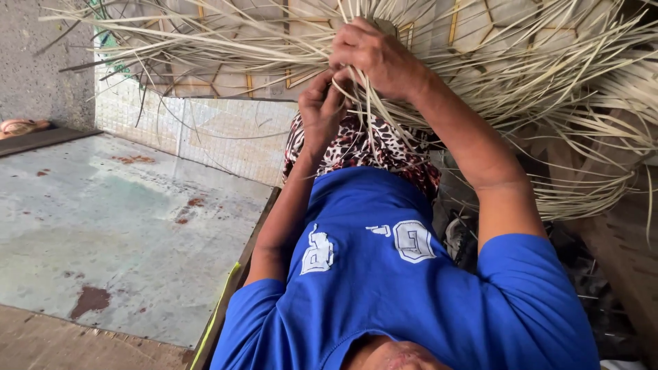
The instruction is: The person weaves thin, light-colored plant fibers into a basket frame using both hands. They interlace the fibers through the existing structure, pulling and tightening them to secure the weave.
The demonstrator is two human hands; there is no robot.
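Weave part-done: open hexagonal lattice of pale flat cane strips (473,27) formed, many ends loose.
Strips are pinched by left hand (321,109) and right hand (373,58) fingers at the working edge.

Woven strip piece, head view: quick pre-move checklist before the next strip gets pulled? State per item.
1. Left hand pinching pale strips at the working point: ok.
2. Right hand closed over the same bundle from above: ok.
3. Hands close together, touching or nearly so: ok.
4. Which single strip each hand holds: cannot tell, fingers cover it.
5. Loose strip ends fan out tangled to the right: not ok.
6. Woven hexagon-pattern panel lies behind the hands, edge hidden: cannot tell.
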